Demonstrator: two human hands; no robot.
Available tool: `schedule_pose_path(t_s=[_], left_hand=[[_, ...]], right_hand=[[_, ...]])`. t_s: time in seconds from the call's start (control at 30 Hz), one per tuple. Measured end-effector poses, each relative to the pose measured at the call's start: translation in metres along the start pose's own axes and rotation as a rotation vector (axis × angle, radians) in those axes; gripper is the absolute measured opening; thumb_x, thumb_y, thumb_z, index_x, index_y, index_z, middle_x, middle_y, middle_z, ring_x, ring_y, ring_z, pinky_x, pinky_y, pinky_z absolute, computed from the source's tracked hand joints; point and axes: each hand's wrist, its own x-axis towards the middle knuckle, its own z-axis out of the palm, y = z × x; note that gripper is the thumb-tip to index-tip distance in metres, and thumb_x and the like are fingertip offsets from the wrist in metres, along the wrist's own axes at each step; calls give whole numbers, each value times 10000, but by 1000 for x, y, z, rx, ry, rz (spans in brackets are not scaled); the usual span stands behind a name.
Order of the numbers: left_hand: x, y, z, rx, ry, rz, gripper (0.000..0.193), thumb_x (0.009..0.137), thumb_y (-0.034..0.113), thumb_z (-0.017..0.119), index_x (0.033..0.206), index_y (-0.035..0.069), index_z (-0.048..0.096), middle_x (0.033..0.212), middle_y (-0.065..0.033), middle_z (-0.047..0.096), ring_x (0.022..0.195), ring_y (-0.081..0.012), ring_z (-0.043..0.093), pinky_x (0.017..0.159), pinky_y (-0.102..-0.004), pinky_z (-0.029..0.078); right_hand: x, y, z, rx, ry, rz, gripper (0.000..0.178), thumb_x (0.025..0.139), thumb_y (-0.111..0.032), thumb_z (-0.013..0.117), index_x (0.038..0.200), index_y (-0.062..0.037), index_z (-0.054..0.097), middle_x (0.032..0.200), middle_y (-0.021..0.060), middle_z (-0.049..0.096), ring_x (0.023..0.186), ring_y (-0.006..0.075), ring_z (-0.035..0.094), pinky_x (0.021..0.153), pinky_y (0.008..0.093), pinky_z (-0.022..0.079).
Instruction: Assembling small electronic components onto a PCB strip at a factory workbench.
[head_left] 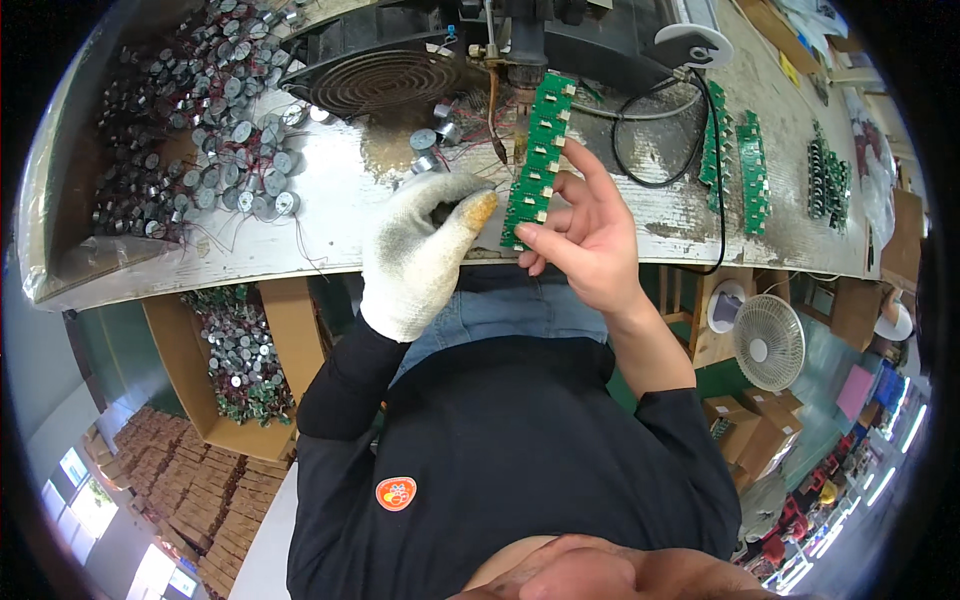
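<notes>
The single head view looks steeply down through a fisheye lens, bending straight edges toward its rim. It sits close above the black shirt, with the left hand and right hand near centre and the table curving across the top.

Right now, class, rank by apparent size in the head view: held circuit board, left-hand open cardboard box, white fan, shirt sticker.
1. Open cardboard box
2. Circuit board and white fan: too close to rank
3. Shirt sticker
</notes>
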Motion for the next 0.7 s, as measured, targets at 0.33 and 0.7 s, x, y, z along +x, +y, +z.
schedule_pose_path(t_s=[0.33, 0.7], left_hand=[[8, 13, 10, -175, -6, -172, 151, 830, 95, 665, 877, -44, 630, 793, -56, 628, 726, -88, 576, 642, -242, 470], [14, 7, 10, -163, -11, -139, 139, 809, 100, 675, 849, -27, 635, 765, -46, 635, 713, -82, 568, 636, -238, 459]], right_hand=[[-2, -2, 1, 11, -6, -44, 793, 800, 114, 616, 1459, -42, 204, 1090, 166, 540, 686, 164, 653, 532, 236, 542], [0, -3, 2, 29, -14, -79, 800, 798, 121, 617, 1461, -46, 201, 1089, 163, 539, 687, 165, 652, 532, 234, 544]])
